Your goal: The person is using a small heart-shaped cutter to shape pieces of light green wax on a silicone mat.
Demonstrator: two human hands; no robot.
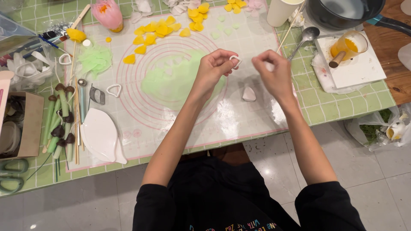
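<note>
Left hand (212,68) fingertips pinched on a small white teardrop cutter (235,61), held above the clear mat (239,117). Right hand (274,72) fingers curled together on a small white bit, too small to tell what. Pale pink petal piece (248,94) lies on mat just below both hands. Rolled green sheet (171,79) beside left wrist. Yellow petals (156,32) farther up; spoon (305,37) near right hand.

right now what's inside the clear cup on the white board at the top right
The clear cup holds orange-yellow liquid, and a wooden handle sticks out over its rim. The handle's lower end is hidden in the liquid.
</note>
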